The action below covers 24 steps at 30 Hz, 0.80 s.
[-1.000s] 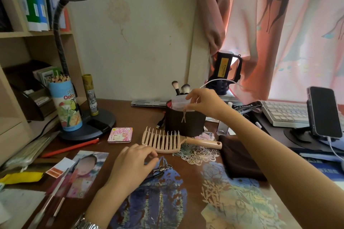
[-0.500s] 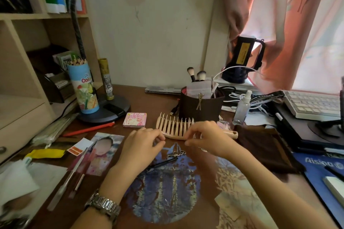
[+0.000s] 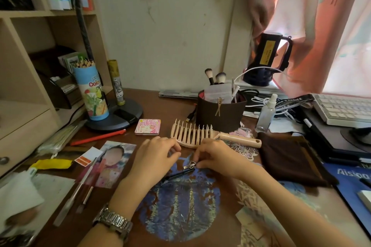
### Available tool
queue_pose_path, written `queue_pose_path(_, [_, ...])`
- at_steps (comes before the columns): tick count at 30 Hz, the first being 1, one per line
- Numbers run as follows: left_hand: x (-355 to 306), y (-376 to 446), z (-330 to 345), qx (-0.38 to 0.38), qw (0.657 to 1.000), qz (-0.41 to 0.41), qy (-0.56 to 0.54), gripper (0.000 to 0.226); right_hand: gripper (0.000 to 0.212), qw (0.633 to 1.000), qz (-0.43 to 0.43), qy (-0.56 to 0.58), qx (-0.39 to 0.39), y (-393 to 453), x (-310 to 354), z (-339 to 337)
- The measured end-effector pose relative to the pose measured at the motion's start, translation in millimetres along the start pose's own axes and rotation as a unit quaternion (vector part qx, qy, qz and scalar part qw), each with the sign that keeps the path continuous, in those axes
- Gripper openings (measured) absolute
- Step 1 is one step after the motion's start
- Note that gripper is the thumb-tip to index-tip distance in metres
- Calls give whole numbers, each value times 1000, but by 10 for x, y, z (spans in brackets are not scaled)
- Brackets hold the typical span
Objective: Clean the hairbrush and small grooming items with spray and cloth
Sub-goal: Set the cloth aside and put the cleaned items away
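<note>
Your desk (image 3: 160,106) is dark brown wood, covered near its front edge with printed paper cut-outs; a cream wall runs behind it, a pale shelf unit stands at its left edge and a pink curtain (image 3: 321,26) hangs past its back right corner. The brown cloth (image 3: 291,158) lies flat toward the right edge, just beside the brush handle. A dark holder (image 3: 220,114) with makeup brushes stands behind the middle of the desk. The hairbrush (image 3: 200,135) lies in the middle, its long axis running left to right, handle pointing to the right edge and teeth standing up toward the back wall. The clear spray bottle (image 3: 266,114) stands upright to the right of the holder, nozzle up. Your left hand (image 3: 154,158) rests in front of the brush with fingers loosely curled, its grip released and its fingertips hidden from you. Your right hand (image 3: 216,156) pinches a small metal clip (image 3: 189,164); its shape is hard to make out. A thin black tool (image 3: 178,174) lies just under it, pointing lower left to upper right.
</note>
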<state>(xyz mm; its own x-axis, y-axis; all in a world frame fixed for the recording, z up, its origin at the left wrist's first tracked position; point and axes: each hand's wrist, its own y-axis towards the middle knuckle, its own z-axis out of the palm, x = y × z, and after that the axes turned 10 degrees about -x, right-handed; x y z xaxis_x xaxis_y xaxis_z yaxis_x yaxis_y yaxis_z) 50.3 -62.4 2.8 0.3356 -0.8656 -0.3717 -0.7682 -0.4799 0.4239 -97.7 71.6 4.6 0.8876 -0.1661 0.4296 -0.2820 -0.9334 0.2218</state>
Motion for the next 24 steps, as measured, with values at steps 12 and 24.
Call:
queue_pose_path(12, [-4, -6, 32, -1, 991, -48, -123, 9, 8, 979, 109, 140, -97, -105, -59, -46])
queue_pose_path(24, [-171, -2, 136, 8, 953, -116, -279, 7, 12, 884, 214, 409, -80, -119, 82, -35])
